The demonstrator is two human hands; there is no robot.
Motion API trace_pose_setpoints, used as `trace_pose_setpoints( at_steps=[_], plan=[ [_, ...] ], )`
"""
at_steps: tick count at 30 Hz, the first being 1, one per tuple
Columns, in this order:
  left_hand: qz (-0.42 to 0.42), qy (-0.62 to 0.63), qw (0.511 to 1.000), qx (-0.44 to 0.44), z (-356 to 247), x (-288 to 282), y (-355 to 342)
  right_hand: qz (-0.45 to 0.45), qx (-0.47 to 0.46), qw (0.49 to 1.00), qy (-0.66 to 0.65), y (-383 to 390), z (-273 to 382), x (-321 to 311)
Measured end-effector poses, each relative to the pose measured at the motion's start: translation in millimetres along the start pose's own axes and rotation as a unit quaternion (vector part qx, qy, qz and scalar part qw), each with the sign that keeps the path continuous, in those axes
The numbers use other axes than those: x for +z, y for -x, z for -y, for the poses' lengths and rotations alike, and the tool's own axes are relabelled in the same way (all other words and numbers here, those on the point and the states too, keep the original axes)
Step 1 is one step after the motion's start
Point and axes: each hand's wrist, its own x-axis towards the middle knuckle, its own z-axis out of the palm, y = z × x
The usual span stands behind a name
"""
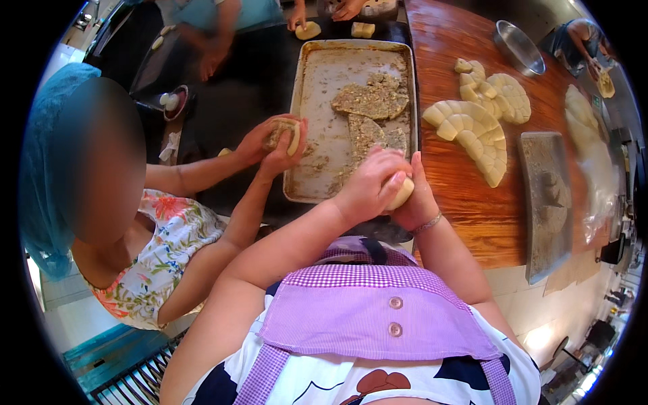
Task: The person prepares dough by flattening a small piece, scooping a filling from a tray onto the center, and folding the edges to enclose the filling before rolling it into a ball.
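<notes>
One dough piece, seemingly unfinished, is held in the grip of left hand and right hand, centre frame. Filling, upper centre, and dough portions, upper right, suggest plenty left.

A pale, rounded dough piece lies partly hidden between cupped fingers.

Here my left hand hides most of the dough, my right hand has its fingers mostly out of sight, the tray's near right corner is lost behind both, and up top a co-worker's blurred hand hangs below a body the edge cuts off.
</notes>
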Motion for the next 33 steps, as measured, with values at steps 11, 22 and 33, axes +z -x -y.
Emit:
trace_pose_setpoints(
  at_steps=[11, 22, 33],
  plan=[
    [-0.027, 0.077, 0.996, 0.021, -2, -2, 23, 0.002, -0.032, 0.999, 0.004, -3, -23, 8],
    [-0.071, -0.058, 0.996, 0.006, -10, 4, 20, 0.027, -0.051, 0.997, -0.059, -16, -33, -2],
    [0.022, -0.077, 0.996, 0.029, -9, -18, 19, 0.052, 0.035, 0.998, -0.021, 2, -16, 6]
  ],
)
